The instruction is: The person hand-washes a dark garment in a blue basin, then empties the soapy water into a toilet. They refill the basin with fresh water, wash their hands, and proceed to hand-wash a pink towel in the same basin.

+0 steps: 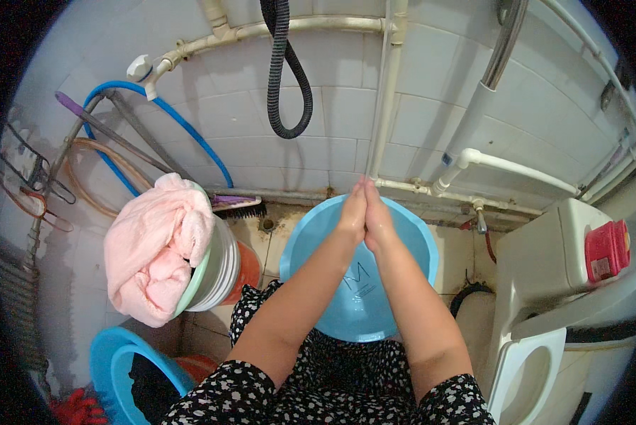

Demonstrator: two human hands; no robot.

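Observation:
My left hand (pixel 355 210) and my right hand (pixel 378 214) are held side by side, with the inner edges touching and the fingers stretched forward. Both look wet, and nothing shows in either one. They hover over the far part of a light blue plastic basin (pixel 332 312), which has dark lettering on its bottom and appears to hold a little water. A thin pale streak (pixel 381 92) comes down to my fingertips along the wall pipe; whether it is running water or a tube I cannot tell. The palms are hidden.
At left, a pink fluffy cloth (pixel 158 248) tops a stack of buckets (pixel 222 273), near a scrubbing brush (pixel 240 205). A blue bucket (pixel 112 347) with dark cloth stands nearer. A white toilet (pixel 537 262) is at right. A black hose (pixel 275 85) hangs ahead.

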